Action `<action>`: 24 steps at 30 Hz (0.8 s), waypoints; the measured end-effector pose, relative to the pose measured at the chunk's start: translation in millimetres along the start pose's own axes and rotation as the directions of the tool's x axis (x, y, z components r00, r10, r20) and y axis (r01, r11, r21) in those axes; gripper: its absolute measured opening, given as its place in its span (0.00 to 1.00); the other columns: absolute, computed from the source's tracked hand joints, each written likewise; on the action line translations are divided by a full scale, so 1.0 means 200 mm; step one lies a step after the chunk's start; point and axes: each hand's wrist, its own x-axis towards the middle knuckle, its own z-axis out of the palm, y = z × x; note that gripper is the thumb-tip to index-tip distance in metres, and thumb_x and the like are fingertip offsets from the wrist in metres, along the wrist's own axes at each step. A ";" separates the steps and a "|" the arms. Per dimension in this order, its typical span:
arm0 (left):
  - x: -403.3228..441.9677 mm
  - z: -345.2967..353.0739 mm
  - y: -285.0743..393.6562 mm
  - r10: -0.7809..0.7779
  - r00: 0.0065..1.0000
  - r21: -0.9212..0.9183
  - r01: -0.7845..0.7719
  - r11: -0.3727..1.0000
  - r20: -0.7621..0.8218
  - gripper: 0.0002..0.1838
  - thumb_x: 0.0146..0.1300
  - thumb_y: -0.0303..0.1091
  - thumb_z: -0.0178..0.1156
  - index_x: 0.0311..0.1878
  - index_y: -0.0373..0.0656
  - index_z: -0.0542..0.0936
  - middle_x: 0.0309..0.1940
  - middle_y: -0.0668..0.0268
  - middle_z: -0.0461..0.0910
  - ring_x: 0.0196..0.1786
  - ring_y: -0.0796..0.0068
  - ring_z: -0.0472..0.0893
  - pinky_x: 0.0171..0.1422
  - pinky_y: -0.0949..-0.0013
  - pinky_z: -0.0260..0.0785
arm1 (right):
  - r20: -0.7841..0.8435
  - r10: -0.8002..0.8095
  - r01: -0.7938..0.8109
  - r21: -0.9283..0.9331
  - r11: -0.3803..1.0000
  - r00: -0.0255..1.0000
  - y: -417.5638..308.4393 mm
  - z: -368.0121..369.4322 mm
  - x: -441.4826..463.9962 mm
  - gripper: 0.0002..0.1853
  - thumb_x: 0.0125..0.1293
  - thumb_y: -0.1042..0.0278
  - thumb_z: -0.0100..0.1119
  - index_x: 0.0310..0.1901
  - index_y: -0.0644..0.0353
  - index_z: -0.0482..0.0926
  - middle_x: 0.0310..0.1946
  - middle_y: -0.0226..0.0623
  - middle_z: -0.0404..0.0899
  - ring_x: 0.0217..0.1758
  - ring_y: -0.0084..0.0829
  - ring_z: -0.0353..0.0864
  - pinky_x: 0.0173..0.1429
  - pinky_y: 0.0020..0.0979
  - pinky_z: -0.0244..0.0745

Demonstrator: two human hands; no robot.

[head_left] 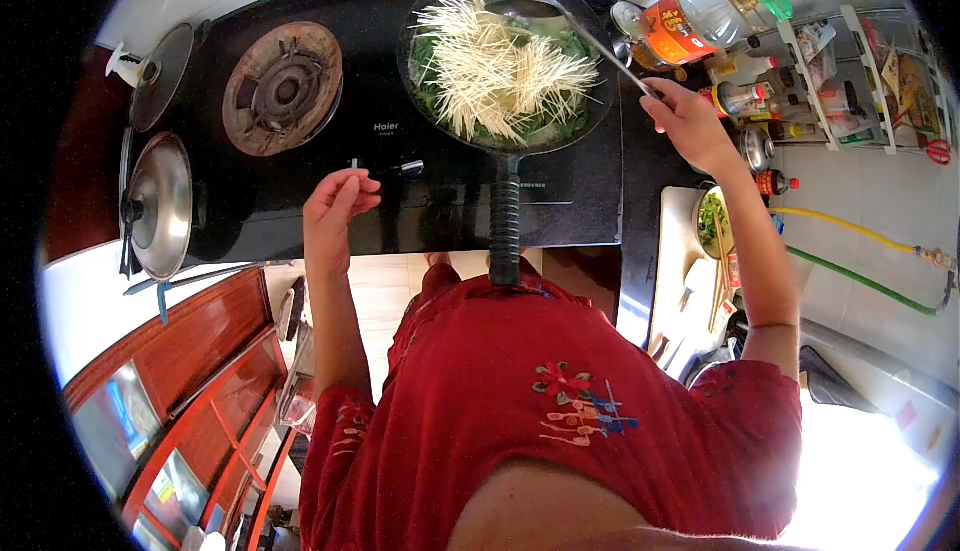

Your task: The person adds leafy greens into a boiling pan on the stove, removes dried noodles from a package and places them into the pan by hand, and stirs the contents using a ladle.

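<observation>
My right hand (688,123) is closed round the handle of a metal ladle (600,46), whose bowl rests over the far part of a black wok (402,61). Pale thin noodles (490,66) lie heaped in the wok on green leaves (560,131) and liquid. The wok's ribbed black handle (505,216) points toward my body, with no hand on it. My left hand (342,201) hovers over the front edge of the black stove (240,196), near its knobs (405,167), fingers curled with the thumb against them. Whether it holds anything small is hidden.
An unused burner (288,89) is left of the wok. Two lids (165,206) stand at the far left. Bottles (690,26) and a condiment rack (815,81) line the right side. Nearer on the right are a bowl of chopped greens (712,219) and chopsticks (718,296).
</observation>
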 end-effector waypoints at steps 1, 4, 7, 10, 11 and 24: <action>0.00 0.00 0.00 0.001 1.000 -0.002 -0.001 1.000 0.004 0.10 0.65 0.33 0.51 0.44 0.38 0.76 0.35 0.63 0.80 0.35 0.76 0.79 0.43 0.74 0.71 | -0.035 -0.024 0.022 -0.054 0.998 0.999 0.00 0.02 0.01 0.18 0.63 0.58 0.53 0.48 0.63 0.73 0.26 0.43 0.76 0.26 0.35 0.77 0.33 0.33 0.71; -0.01 -0.03 -0.03 0.008 1.000 -0.004 -0.008 1.000 -0.007 0.10 0.65 0.34 0.52 0.44 0.38 0.76 0.35 0.62 0.79 0.35 0.76 0.79 0.43 0.74 0.72 | -0.053 0.054 -0.056 -0.040 0.998 0.997 -0.05 0.06 0.06 0.18 0.61 0.59 0.54 0.48 0.63 0.73 0.31 0.50 0.78 0.34 0.45 0.79 0.39 0.37 0.72; -0.04 -0.05 -0.04 -0.003 0.999 -0.002 0.003 1.000 -0.044 0.10 0.65 0.34 0.52 0.44 0.38 0.76 0.35 0.62 0.79 0.34 0.76 0.79 0.43 0.74 0.72 | -0.118 0.022 -0.026 -0.029 0.999 0.993 -0.04 0.13 0.14 0.18 0.62 0.58 0.53 0.47 0.62 0.74 0.33 0.52 0.78 0.37 0.50 0.78 0.41 0.40 0.72; -0.06 -0.08 -0.07 -0.017 0.998 0.000 0.017 1.000 -0.065 0.10 0.65 0.33 0.52 0.44 0.38 0.76 0.35 0.62 0.79 0.34 0.76 0.79 0.42 0.73 0.73 | -0.175 -0.010 -0.001 -0.062 0.998 0.985 0.02 0.27 0.26 0.18 0.62 0.55 0.51 0.46 0.61 0.74 0.33 0.53 0.78 0.38 0.51 0.78 0.42 0.42 0.72; -0.07 -0.08 -0.08 -0.020 0.998 -0.004 0.020 1.000 -0.065 0.10 0.65 0.33 0.52 0.44 0.38 0.76 0.35 0.62 0.79 0.34 0.76 0.79 0.42 0.73 0.73 | -0.185 -0.005 -0.009 -0.072 0.997 0.983 0.01 0.31 0.29 0.19 0.63 0.54 0.50 0.46 0.60 0.74 0.33 0.53 0.78 0.38 0.51 0.78 0.42 0.42 0.72; -0.06 -0.07 -0.08 -0.046 0.997 -0.010 0.045 0.999 -0.055 0.10 0.65 0.34 0.52 0.44 0.38 0.76 0.35 0.63 0.79 0.36 0.76 0.79 0.43 0.73 0.73 | -0.060 -0.039 -0.005 -0.601 0.799 0.997 -0.04 0.25 0.02 0.17 0.61 0.55 0.53 0.51 0.46 0.72 0.29 0.39 0.79 0.33 0.43 0.80 0.34 0.42 0.74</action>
